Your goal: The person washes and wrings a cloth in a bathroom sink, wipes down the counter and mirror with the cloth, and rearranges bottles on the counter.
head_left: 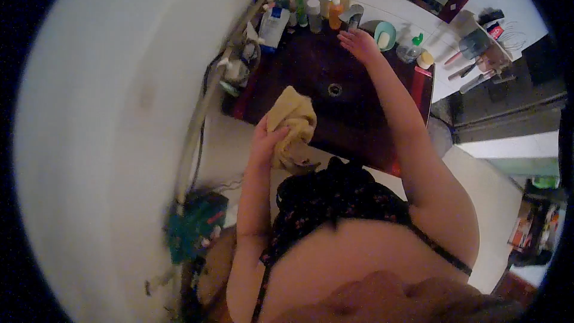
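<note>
My left hand (262,143) is closed around a bunched yellow cloth (296,113), which hangs over the near left edge of the dark sink (299,72). At the far side of the basin, my right hand (360,46) is stretched out with its fingers extended and nothing visible in it. It is just in front of the faucet (354,17); whether it touches the faucet, I cannot tell. The round drain (335,90) shows in the middle of the basin.
Along the back rim stand an orange pump bottle (335,13), a green soap dish (384,34) and a clear pump bottle (409,52). A white and blue pack (274,29) is at the left. Brushes and a whisk (512,39) hang on the right.
</note>
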